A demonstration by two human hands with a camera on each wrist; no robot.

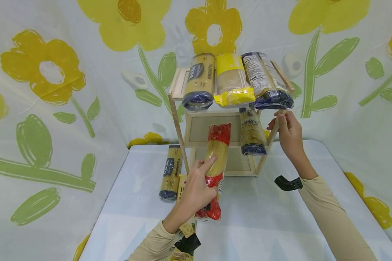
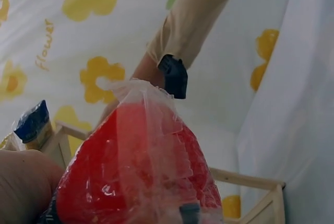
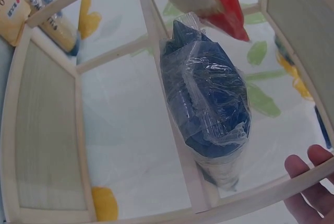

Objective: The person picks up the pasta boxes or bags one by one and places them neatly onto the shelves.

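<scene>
My left hand (image 1: 196,190) grips a red-ended packet of spaghetti (image 1: 218,156) round its lower part, with the packet tilted up before a wooden shelf rack (image 1: 176,123). Its red wrapped end (image 2: 135,166) fills the middle of the left wrist view. On the other side, my right hand (image 1: 290,136) holds the rack's right front post, fingers curled round the wood. A blue-ended pasta packet (image 1: 252,132) lies on the middle tier near that hand; its blue end (image 3: 209,98) faces the right wrist camera.
Along the top tier lie a blue-ended spaghetti packet (image 1: 200,81), a yellow-wrapped packet (image 1: 233,78) and a blue-and-white packet (image 1: 264,78). Another spaghetti packet (image 1: 171,172) lies on the table (image 1: 134,195) left of the rack. Yellow packaging (image 1: 182,183) shows partly behind my left hand.
</scene>
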